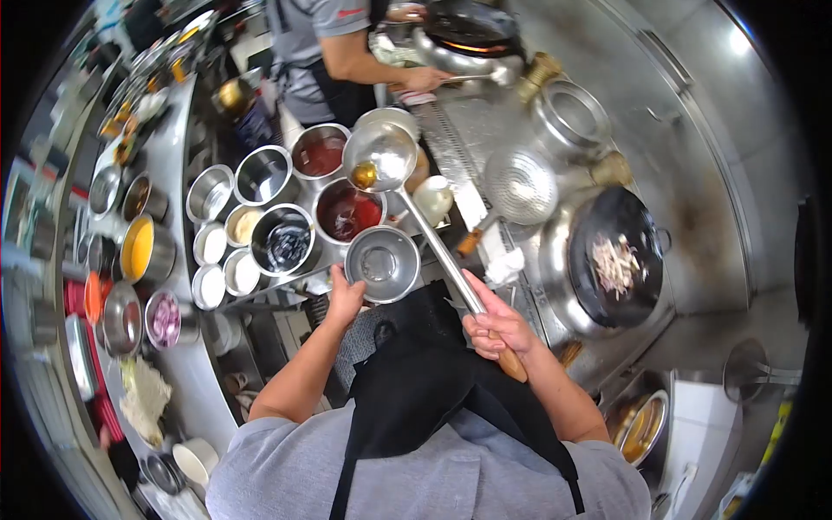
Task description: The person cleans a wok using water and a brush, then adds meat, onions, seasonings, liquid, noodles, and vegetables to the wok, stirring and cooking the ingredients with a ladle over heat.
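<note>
Right now, gripping the ladle by its wooden handle, with the right hand closed firmly round it. Running up and leftward from those fingers on one long diagonal, out to a broad ladle head over by the red sauce, with amber liquid pooled at its left side. And across to the left hand: pinching the near-left rim of a metal bowl, just left of the shaft and short of the head. Hard to make out: the left fingers beneath the bowl, mostly hidden; no telling bare metal from clear liquid inside. Partly covered behind the ladle head, a pale container; cut off up top, a co-worker.
</note>
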Demonstrator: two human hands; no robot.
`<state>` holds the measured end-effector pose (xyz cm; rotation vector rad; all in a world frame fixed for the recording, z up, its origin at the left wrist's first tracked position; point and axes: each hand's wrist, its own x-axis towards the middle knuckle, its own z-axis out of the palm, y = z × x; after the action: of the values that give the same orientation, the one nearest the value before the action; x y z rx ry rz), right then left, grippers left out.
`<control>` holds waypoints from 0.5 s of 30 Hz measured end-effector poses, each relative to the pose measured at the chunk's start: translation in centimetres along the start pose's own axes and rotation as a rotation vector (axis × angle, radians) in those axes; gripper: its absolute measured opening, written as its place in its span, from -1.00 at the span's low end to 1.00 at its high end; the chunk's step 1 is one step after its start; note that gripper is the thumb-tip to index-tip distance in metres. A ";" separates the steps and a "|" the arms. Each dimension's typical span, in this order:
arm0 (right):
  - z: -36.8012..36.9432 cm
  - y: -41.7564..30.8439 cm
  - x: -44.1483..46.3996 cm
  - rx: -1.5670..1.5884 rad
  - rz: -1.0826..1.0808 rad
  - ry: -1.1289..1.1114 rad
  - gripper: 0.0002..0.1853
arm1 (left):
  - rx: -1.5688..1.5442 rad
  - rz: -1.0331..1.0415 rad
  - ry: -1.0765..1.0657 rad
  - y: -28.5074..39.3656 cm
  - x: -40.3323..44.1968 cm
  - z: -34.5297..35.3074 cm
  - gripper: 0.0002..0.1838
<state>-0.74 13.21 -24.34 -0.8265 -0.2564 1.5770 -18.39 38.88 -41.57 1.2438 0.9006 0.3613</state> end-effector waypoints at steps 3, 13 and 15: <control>-0.9 0.8 -5.6 0.287 -0.137 -0.097 -0.12 | -0.091 0.021 -0.074 2.1 1.1 3.1 -0.45; -0.5 0.3 -30.8 -0.132 -0.403 0.916 -0.08 | -0.094 0.050 -0.403 8.1 -1.9 20.8 -0.64; -2.4 0.5 -33.3 -0.248 -0.343 1.060 -0.12 | -0.140 0.060 -0.510 9.0 -2.9 26.0 -0.67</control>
<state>-0.68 -18.76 -14.55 -1.5960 0.1798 0.6432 1.39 22.72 -30.96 1.1598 0.3950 0.1386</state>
